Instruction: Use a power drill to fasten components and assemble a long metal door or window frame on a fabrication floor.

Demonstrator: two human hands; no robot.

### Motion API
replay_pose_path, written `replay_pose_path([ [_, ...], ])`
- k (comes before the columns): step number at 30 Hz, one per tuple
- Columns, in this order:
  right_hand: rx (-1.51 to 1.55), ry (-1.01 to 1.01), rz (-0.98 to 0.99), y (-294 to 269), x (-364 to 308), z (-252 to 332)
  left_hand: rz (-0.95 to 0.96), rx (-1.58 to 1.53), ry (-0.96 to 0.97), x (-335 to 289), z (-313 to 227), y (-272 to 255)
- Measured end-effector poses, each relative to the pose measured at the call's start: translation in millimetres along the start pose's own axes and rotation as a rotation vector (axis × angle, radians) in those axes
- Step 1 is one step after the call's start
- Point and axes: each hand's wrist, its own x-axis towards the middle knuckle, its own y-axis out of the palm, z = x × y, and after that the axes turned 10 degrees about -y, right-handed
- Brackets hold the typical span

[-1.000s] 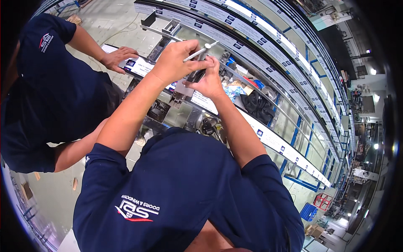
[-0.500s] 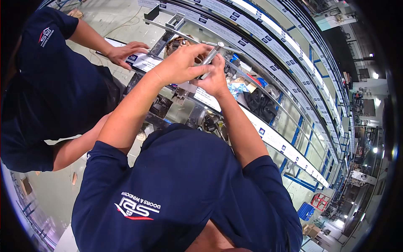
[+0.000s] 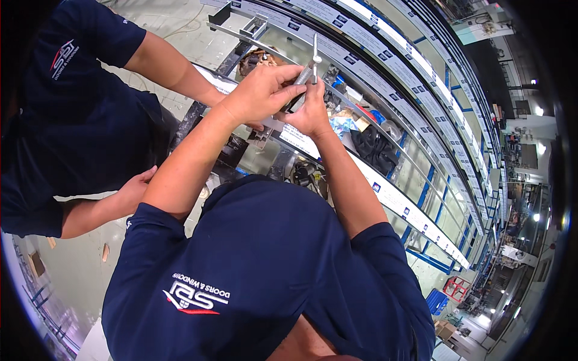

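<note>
Holding a slim silver metal tool (image 3: 308,67) upright, your left hand (image 3: 260,91) wraps its fingers closed around the knurled lower part, while the thin tip pokes up past your knuckles. Your right hand (image 3: 313,111) sits just beside and below it, touching the left, fingers curled in; whether it also pinches the tool's base is hidden behind the left hand. Both arms reach out in front of your chest, which keeps the tool raised above the long aluminium frame rail (image 3: 385,189) running diagonally under your hands. That grip looks suited to steadying the tool with two hands close together.

Beyond your hands lie more parallel rails (image 3: 367,45) with white labels. Just past your right hand, between the rails, sit a black cloth bundle (image 3: 374,150) and some blue and clear packaging (image 3: 344,123). To the left of your left hand stands a co-worker (image 3: 72,114) in a dark blue shirt, whose forearm (image 3: 174,69) reaches toward the same rail, close under your hands and crowding that side.
</note>
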Motion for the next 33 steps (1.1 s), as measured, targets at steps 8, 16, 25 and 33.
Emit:
replay_pose_path([
  [8,-0.095,-0.086,0.057,2,-1,-6,-0.097,0.272,-0.019,0,-19,-2],
  [16,0.027,-0.095,-0.123,-7,-7,4,0.109,0.315,0.082,5,-5,-2],
  [25,1.406,1.158,0.104,54,-150,28,0.117,0.254,0.037,5,-6,-3],
  [33,1.452,1.445,-0.385,170,-130,50,0.046,0.204,0.140,5,2,-5],
])
